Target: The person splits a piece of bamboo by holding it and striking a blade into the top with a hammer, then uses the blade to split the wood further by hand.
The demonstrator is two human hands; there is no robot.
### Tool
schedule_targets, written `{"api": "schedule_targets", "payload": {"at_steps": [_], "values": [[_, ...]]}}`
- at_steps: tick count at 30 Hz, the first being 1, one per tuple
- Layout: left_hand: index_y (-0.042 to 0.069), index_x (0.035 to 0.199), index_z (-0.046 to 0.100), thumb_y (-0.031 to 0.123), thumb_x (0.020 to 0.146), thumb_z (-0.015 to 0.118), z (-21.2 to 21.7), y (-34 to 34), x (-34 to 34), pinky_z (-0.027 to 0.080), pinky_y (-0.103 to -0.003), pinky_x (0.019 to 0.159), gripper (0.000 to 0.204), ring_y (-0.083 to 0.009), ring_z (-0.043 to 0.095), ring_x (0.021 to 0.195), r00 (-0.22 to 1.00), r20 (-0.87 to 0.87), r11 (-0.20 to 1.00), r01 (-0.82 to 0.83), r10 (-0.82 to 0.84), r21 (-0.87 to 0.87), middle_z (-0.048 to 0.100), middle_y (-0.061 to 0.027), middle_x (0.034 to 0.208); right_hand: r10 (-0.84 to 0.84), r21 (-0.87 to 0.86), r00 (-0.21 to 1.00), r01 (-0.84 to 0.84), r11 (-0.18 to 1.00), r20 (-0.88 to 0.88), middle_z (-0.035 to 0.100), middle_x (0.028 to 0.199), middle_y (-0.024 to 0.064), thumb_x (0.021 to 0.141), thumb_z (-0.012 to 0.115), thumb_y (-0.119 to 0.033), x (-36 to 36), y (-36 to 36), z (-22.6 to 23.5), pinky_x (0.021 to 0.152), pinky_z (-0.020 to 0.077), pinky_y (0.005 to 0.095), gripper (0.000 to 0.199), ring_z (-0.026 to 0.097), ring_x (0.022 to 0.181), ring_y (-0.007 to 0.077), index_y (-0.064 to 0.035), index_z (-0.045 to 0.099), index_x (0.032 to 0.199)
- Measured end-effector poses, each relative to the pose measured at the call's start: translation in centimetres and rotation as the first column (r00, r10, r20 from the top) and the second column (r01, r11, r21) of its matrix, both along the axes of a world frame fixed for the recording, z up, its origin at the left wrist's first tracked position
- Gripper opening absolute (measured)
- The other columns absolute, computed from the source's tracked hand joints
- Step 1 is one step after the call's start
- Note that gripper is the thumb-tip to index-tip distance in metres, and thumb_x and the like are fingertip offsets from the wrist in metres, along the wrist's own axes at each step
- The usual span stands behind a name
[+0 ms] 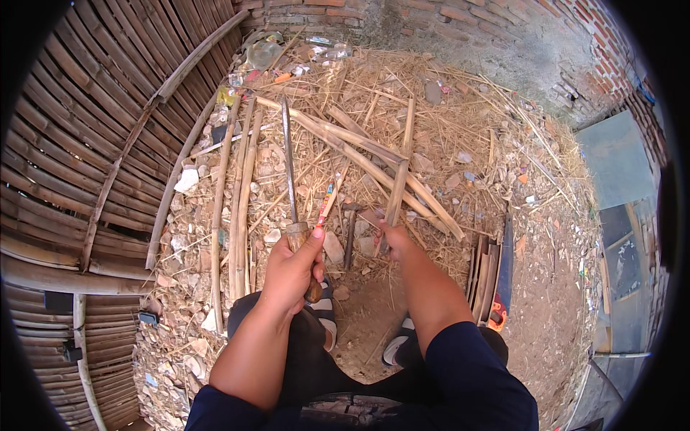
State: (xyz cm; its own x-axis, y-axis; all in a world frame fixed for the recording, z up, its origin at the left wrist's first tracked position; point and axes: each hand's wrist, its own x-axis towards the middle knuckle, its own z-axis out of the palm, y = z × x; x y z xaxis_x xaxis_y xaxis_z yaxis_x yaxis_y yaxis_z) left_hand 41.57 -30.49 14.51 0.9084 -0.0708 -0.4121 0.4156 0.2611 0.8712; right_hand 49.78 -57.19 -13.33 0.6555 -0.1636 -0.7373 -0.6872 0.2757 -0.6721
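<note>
Bamboo strip (399, 169) stands tilted away from me over the littered ground (374, 316), its lower end pinched in my right hand (392, 237). My left hand (291, 269) is clenched around the wooden handle of a long knife (288, 161), blade pointing away. More bamboo strips (237, 194) lie beside my left knee. I see no containers, only a flattened plastic bottle (262, 52) among the straw.
</note>
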Motion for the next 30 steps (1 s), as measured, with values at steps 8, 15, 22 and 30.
{"api": "schedule_targets", "payload": {"at_steps": [8,15,22,30], "values": [[0.004,0.102,0.057,0.028,0.096,0.076,0.0,-0.5,-0.9,0.040,-0.026,0.047,0.032,-0.0093,0.050,0.050,0.987,0.157,0.998,0.032,-0.041,0.058,0.056,-0.0001,0.069,0.008,-0.193,0.921,0.073,0.978,0.389,0.059,0.078,0.0058,0.104,0.061,-0.020,-6.3,-2.1,9.6,0.058,0.0537,0.0340,0.020,0.060,0.062,0.0174,-0.0031,0.053,0.111],[0.003,0.101,0.059,0.028,0.095,0.077,6.9,-0.6,-2.3,0.039,-0.026,0.045,0.031,-0.0091,0.050,0.050,0.935,0.307,0.981,0.149,-0.179,0.121,0.056,-0.0002,0.067,0.053,-0.312,0.787,0.181,0.933,0.615,0.067,0.085,0.0105,0.096,0.073,-0.024,-10.4,-4.8,11.0,0.067,0.0551,0.0338,0.044,0.066,0.072,0.0182,0.0028,0.052,0.123],[0.006,0.098,0.059,0.024,0.092,0.078,13.5,1.7,-1.9,0.039,-0.025,0.047,0.027,-0.0092,0.050,0.049,0.871,0.440,0.959,0.110,-0.219,0.260,0.055,0.0005,0.067,0.227,-0.484,0.839,0.049,0.874,0.495,0.068,0.085,0.0073,0.094,0.076,-0.030,-11.2,-1.4,9.5,0.071,0.0519,0.0348,0.037,0.064,0.077,0.0157,0.0001,0.065,0.112],[0.007,0.096,0.056,0.018,0.088,0.078,17.6,6.2,0.2,0.036,-0.024,0.043,0.025,-0.0085,0.048,0.047,0.871,0.429,0.957,0.137,-0.240,0.257,0.052,0.0014,0.066,0.348,-0.610,0.832,-0.015,0.793,0.432,0.071,0.086,0.0104,0.089,0.081,-0.035,-12.3,0.4,9.4,0.071,0.0518,0.0374,0.041,0.066,0.075,0.0206,0.0002,0.072,0.108]]}}
